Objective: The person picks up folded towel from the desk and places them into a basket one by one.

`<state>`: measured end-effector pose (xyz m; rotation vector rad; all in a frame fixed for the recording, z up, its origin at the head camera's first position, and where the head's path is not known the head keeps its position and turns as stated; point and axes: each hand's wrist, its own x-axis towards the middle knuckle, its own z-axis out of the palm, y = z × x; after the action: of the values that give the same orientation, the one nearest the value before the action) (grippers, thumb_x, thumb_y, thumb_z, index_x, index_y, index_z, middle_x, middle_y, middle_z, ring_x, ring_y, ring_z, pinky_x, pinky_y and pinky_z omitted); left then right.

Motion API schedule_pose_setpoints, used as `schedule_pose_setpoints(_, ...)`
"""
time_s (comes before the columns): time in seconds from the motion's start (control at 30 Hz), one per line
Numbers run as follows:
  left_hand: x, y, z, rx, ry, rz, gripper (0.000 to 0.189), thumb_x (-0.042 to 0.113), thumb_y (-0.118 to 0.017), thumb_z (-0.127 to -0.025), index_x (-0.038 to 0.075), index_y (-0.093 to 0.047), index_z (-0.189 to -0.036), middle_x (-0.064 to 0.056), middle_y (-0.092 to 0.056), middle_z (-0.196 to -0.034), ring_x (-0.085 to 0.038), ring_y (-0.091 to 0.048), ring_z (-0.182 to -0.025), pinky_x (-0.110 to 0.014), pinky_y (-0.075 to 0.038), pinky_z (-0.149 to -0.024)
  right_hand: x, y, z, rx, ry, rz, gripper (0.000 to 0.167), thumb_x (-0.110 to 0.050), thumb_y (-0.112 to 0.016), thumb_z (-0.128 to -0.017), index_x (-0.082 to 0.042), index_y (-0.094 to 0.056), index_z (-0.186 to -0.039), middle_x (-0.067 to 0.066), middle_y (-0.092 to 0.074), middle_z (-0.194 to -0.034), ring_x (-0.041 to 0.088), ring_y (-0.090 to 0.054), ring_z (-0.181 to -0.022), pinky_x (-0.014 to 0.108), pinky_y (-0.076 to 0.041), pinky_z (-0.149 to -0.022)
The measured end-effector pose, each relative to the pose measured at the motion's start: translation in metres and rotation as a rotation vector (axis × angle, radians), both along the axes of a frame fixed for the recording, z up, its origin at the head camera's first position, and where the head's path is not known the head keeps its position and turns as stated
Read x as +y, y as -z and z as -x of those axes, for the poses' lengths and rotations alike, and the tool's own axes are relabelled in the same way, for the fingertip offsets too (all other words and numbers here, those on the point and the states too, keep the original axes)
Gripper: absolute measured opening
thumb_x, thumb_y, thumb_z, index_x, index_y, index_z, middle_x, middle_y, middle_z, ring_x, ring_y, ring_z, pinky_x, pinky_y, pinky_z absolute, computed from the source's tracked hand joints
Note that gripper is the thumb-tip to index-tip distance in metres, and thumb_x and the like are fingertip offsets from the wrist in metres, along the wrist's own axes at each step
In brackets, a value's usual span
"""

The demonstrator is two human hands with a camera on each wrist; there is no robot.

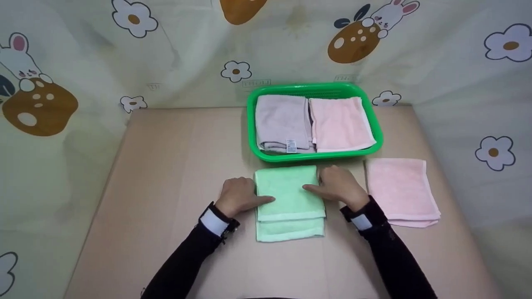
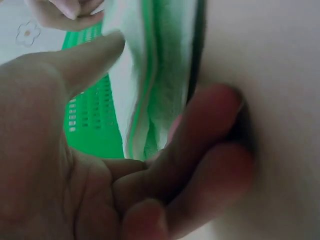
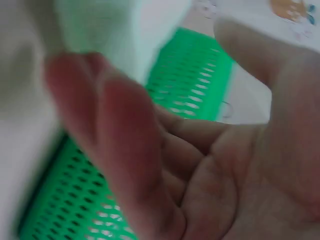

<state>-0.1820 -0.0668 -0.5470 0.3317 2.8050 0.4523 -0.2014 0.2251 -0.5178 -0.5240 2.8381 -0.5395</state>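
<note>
A light green towel (image 1: 286,193), folded with a lower layer showing at its front edge, lies on the table between my hands. My left hand (image 1: 239,195) holds its left edge, thumb over the top and fingers curled at the side. In the left wrist view, the fingers (image 2: 210,120) bend in low at the layered edge of the towel. From the right, my right hand (image 1: 341,187) holds the opposite edge, its thumb reaching over the top. The right wrist view has its fingertips (image 3: 75,75) against the towel edge, somewhat blurred.
Just behind the towel stands a green plastic basket (image 1: 316,158) with perforated sides. Inside it lie a folded grey towel (image 1: 282,118) and a folded pink towel (image 1: 343,124) side by side. Another folded pink towel (image 1: 401,189) lies on the table (image 1: 166,174) beside my right wrist.
</note>
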Motion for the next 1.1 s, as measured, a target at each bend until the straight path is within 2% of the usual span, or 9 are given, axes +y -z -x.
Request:
schedule_pose_setpoints(0.07,0.005,0.002,-0.002,0.017,0.007,-0.013,0.067,0.073,-0.072,-0.080,0.019,-0.039,-0.061,0.006,-0.033,-0.057,-0.015,-0.038,-0.053,-0.031,-0.030,-0.048,0.000,0.010,0.003,-0.046,0.001,-0.018,0.060,-0.055,-0.079,-0.085,-0.014,-0.043,-0.061,-0.007,-0.029,-0.056,0.015,-0.038,-0.051,0.030,-0.032,-0.050)
schedule_pose_setpoints(0.1,0.007,0.003,-0.002,0.020,0.011,-0.028,0.065,0.070,-0.074,-0.080,0.018,-0.040,-0.061,0.006,-0.034,-0.057,-0.015,-0.038,-0.054,-0.031,-0.030,-0.048,0.000,0.014,0.005,-0.074,-0.003,-0.009,0.058,-0.055,-0.080,-0.083,-0.014,-0.044,-0.063,-0.007,-0.030,-0.057,0.015,-0.039,-0.051,0.030,-0.033,-0.050)
schedule_pose_setpoints(0.27,0.010,0.007,-0.001,-0.004,0.025,-0.132,0.053,0.053,-0.081,-0.084,0.015,-0.049,-0.066,0.004,-0.038,-0.060,-0.017,-0.044,-0.060,-0.032,-0.034,-0.054,-0.011,0.029,0.012,-0.209,-0.062,0.057,0.051,-0.046,-0.086,-0.082,-0.004,-0.058,-0.084,-0.002,-0.042,-0.072,0.019,-0.046,-0.068,0.033,-0.044,-0.065)
schedule_pose_setpoints(0.33,0.010,0.009,0.002,-0.009,0.040,-0.160,0.051,0.049,-0.081,-0.084,0.015,-0.048,-0.065,0.004,-0.039,-0.061,-0.017,-0.044,-0.061,-0.032,-0.034,-0.056,-0.013,0.031,0.014,-0.223,-0.074,0.064,0.050,-0.043,-0.086,-0.083,0.000,-0.060,-0.092,0.000,-0.046,-0.078,0.020,-0.048,-0.075,0.036,-0.048,-0.074)
schedule_pose_setpoints(0.47,0.009,0.012,0.005,-0.004,0.080,-0.189,0.051,0.044,-0.080,-0.085,0.016,-0.044,-0.062,0.005,-0.037,-0.060,-0.015,-0.041,-0.059,-0.031,-0.033,-0.055,-0.012,0.032,0.016,-0.222,-0.102,0.038,0.050,-0.041,-0.082,-0.087,0.004,-0.062,-0.099,0.003,-0.052,-0.085,0.021,-0.052,-0.082,0.042,-0.052,-0.084)
schedule_pose_setpoints(0.63,0.009,0.010,0.005,0.015,0.117,-0.188,0.048,0.040,-0.079,-0.087,0.016,-0.045,-0.063,0.006,-0.037,-0.060,-0.015,-0.041,-0.059,-0.031,-0.033,-0.055,-0.015,0.029,0.014,-0.189,-0.125,0.028,0.047,-0.038,-0.081,-0.089,0.004,-0.064,-0.102,0.007,-0.058,-0.087,0.023,-0.055,-0.085,0.046,-0.053,-0.088)
schedule_pose_setpoints(0.8,0.006,-0.006,0.001,0.029,0.149,-0.185,0.048,0.039,-0.080,-0.087,0.016,-0.045,-0.064,0.006,-0.036,-0.060,-0.015,-0.041,-0.059,-0.031,-0.033,-0.055,-0.020,0.016,0.006,-0.133,-0.162,0.036,0.038,-0.032,-0.081,-0.089,0.001,-0.064,-0.093,0.003,-0.055,-0.081,0.022,-0.054,-0.078,0.046,-0.052,-0.081)
schedule_pose_setpoints(0.97,-0.001,-0.033,-0.007,0.054,0.169,-0.234,0.050,0.039,-0.080,-0.088,0.016,-0.043,-0.063,0.007,-0.032,-0.059,-0.014,-0.039,-0.058,-0.029,-0.030,-0.053,-0.015,-0.013,-0.003,-0.062,-0.196,0.078,0.036,-0.033,-0.080,-0.091,-0.002,-0.061,-0.087,-0.002,-0.046,-0.074,0.018,-0.047,-0.071,0.037,-0.046,-0.069)
schedule_pose_setpoints(1.1,-0.009,-0.054,-0.010,0.092,0.171,-0.285,0.053,0.041,-0.077,-0.091,0.016,-0.039,-0.064,0.007,-0.028,-0.060,-0.012,-0.034,-0.057,-0.027,-0.027,-0.052,-0.007,-0.035,-0.009,-0.023,-0.176,0.160,0.032,-0.034,-0.076,-0.095,-0.005,-0.062,-0.092,-0.005,-0.044,-0.073,0.015,-0.047,-0.070,0.032,-0.042,-0.066)
